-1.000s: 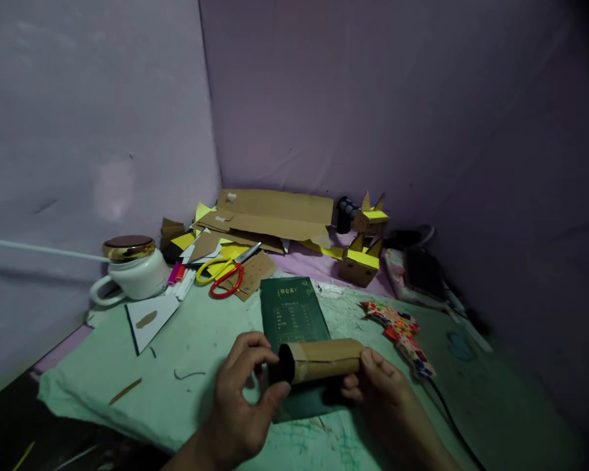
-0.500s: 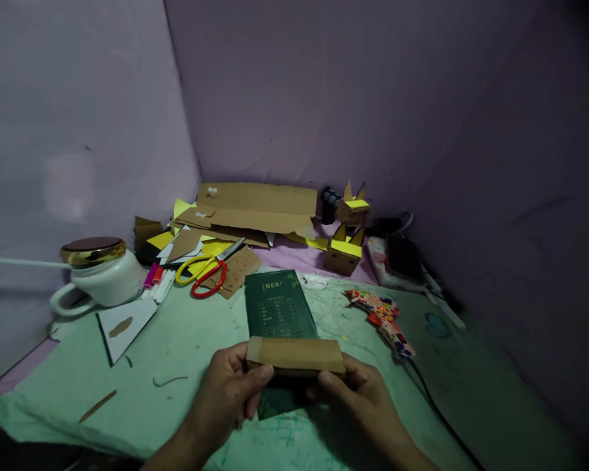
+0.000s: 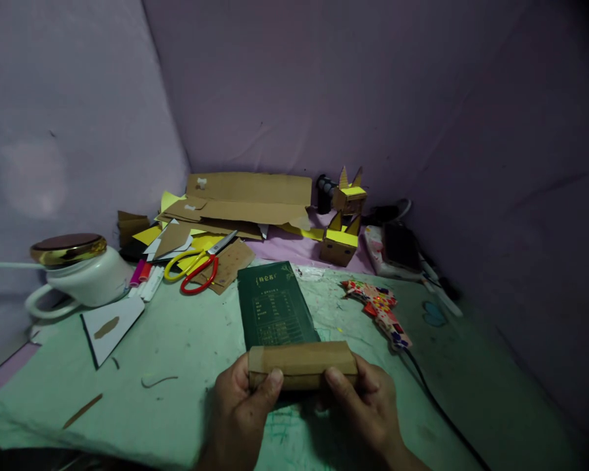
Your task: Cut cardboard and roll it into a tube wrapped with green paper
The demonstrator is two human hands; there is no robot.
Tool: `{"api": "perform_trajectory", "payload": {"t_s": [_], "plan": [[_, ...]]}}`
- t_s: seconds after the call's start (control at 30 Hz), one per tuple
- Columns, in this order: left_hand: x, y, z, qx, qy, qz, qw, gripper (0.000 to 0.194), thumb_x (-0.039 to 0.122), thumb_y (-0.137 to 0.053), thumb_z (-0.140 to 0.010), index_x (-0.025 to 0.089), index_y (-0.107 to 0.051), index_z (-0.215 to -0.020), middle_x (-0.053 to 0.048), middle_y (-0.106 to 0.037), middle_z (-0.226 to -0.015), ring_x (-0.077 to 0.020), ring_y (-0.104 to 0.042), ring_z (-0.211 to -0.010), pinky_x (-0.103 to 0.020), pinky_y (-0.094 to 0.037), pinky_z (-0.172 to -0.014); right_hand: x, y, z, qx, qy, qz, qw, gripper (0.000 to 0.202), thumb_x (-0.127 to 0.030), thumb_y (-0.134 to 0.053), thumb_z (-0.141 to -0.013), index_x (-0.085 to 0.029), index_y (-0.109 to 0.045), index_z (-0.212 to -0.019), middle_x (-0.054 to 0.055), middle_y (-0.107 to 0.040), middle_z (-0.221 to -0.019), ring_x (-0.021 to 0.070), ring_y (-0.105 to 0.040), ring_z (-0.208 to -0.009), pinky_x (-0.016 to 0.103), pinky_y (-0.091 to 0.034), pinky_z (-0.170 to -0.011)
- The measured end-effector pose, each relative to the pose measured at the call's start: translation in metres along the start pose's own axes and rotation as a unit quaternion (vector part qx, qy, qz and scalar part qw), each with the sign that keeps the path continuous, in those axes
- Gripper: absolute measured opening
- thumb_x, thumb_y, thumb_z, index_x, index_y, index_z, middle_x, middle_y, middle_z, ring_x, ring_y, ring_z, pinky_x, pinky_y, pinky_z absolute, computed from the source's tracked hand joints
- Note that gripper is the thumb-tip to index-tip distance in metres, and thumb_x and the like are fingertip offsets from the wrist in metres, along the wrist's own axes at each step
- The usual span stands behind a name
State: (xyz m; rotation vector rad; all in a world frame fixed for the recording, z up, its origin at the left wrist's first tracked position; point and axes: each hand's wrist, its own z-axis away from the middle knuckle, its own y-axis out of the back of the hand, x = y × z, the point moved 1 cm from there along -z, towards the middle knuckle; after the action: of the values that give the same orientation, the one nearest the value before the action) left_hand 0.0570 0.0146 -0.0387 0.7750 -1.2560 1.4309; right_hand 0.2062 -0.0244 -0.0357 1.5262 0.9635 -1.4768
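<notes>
A folded brown cardboard piece [image 3: 302, 356] is held level between both hands, near the front of the table. My left hand [image 3: 248, 399] grips its left end, thumb pressed on the near face. At the right end, my right hand [image 3: 360, 399] grips it the same way. Both sets of fingers are partly hidden behind the cardboard. Just beyond it lies a dark green printed card [image 3: 275, 304], its near end covered by the held piece.
To the left are a white mug [image 3: 95, 278], markers [image 3: 147, 278], a white triangular piece [image 3: 112, 327] and scissors [image 3: 199, 265]. Cardboard sheets [image 3: 250, 196] lie at the back. Two eared cardboard boxes [image 3: 339, 245], a phone [image 3: 401, 247] and a patterned glue gun [image 3: 377, 307] with its cord are on the right.
The cardboard piece has tilted, so more of its near face and a lengthwise seam show. My hands have shifted slightly right and down, and the whole view has moved a little.
</notes>
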Motion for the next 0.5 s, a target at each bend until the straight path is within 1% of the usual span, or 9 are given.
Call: {"api": "perform_trajectory", "payload": {"t_s": [0.07,0.17,0.23,0.27,0.3,0.37,0.4,0.43,0.5], "plan": [[-0.001,-0.001,0.001,-0.003,0.008,-0.006,1.0,0.033,0.04,-0.074,-0.066,0.013,-0.068,-0.083,-0.005,-0.069,-0.069,-0.0187,-0.06,-0.067,-0.026,-0.049,-0.064,0.0,0.001,0.0,0.01,0.011,0.009,1.0,0.038,-0.054,-0.063,-0.075,-0.019,-0.062,-0.061,0.0,-0.054,-0.045,0.0137,-0.045,-0.042,0.026,-0.031,-0.042],[-0.003,0.0,0.001,-0.006,0.005,-0.005,1.0,0.032,0.04,-0.075,-0.067,0.013,-0.068,-0.084,-0.005,-0.069,-0.071,-0.0192,-0.061,-0.069,-0.027,-0.049,-0.065,0.003,0.003,-0.002,0.014,0.017,0.009,1.0,0.038,-0.054,-0.064,-0.074,-0.018,-0.062,-0.062,-0.001,-0.049,-0.05,0.0124,-0.04,-0.049,0.025,-0.03,-0.046],[-0.003,0.0,0.001,-0.006,0.004,0.013,1.0,0.032,0.039,-0.077,-0.066,0.014,-0.067,-0.084,-0.003,-0.068,-0.07,-0.0197,-0.062,-0.073,-0.026,-0.05,-0.067,0.005,0.003,-0.005,0.005,0.008,-0.005,1.0,0.038,-0.054,-0.064,-0.074,-0.017,-0.064,-0.066,-0.001,-0.051,-0.054,0.0126,-0.042,-0.052,0.024,-0.032,-0.047],[-0.003,0.0,0.0,-0.005,0.01,0.021,1.0,0.032,0.038,-0.079,-0.064,0.015,-0.067,-0.082,-0.001,-0.065,-0.065,-0.0173,-0.061,-0.067,-0.023,-0.049,-0.063,0.006,0.003,-0.006,-0.003,0.001,-0.016,1.0,0.038,-0.054,-0.064,-0.075,-0.017,-0.065,-0.069,-0.001,-0.053,-0.057,0.0128,-0.044,-0.053,0.024,-0.033,-0.048],[-0.002,0.0,-0.002,-0.002,0.023,0.028,0.999,0.032,0.039,-0.08,-0.063,0.015,-0.066,-0.078,0.002,-0.06,-0.055,-0.0129,-0.057,-0.057,-0.019,-0.045,-0.054,0.007,0.003,-0.008,-0.015,-0.009,-0.028,0.999,0.038,-0.054,-0.063,-0.076,-0.016,-0.066,-0.074,0.0,-0.055,-0.059,0.0127,-0.046,-0.053,0.023,-0.035,-0.047],[0.001,0.0,-0.005,0.006,0.051,0.041,0.998,0.034,0.042,-0.081,-0.061,0.016,-0.06,-0.067,0.009,-0.043,-0.038,-0.0046,-0.036,-0.036,-0.015,-0.03,-0.039,0.008,0.001,-0.01,-0.048,-0.027,-0.056,0.997,0.039,-0.054,-0.06,-0.079,-0.016,-0.067,-0.084,0.0,-0.059,-0.061,0.0126,-0.049,-0.049,0.023,-0.037,-0.045],[0.002,0.001,-0.008,0.01,0.063,0.048,0.997,0.037,0.045,-0.08,-0.062,0.016,-0.056,-0.062,0.011,-0.036,-0.032,-0.0028,-0.026,-0.032,-0.015,-0.023,-0.036,0.008,0.001,-0.01,-0.066,-0.032,-0.069,0.995,0.04,-0.054,-0.058,-0.081,-0.016,-0.066,-0.088,0.001,-0.06,-0.06,0.0131,-0.052,-0.047,0.023,-0.039,-0.045],[0.004,0.001,-0.01,0.016,0.07,0.055,0.996,0.04,0.047,-0.079,-0.063,0.017,-0.052,-0.058,0.012,-0.031,-0.029,-0.0022,-0.02,-0.03,-0.015,-0.02,-0.035,0.008,0.0,-0.011,-0.085,-0.033,-0.081,0.993,0.041,-0.054,-0.056,-0.082,-0.016,-0.066,-0.091,0.002,-0.062,-0.06,0.0144,-0.055,-0.047,0.025,-0.041,-0.046],[0.007,0.001,-0.013,0.023,0.071,0.064,0.995,0.042,0.048,-0.077,-0.064,0.018,-0.048,-0.057,0.011,-0.033,-0.028,-0.0029,-0.021,-0.029,-0.016,-0.024,-0.036,0.007,0.001,-0.011,-0.115,-0.024,-0.095,0.989,0.043,-0.055,-0.052,-0.084,-0.015,-0.066,-0.092,0.005,-0.066,-0.06,0.0179,-0.061,-0.053,0.027,-0.044,-0.052]]}}
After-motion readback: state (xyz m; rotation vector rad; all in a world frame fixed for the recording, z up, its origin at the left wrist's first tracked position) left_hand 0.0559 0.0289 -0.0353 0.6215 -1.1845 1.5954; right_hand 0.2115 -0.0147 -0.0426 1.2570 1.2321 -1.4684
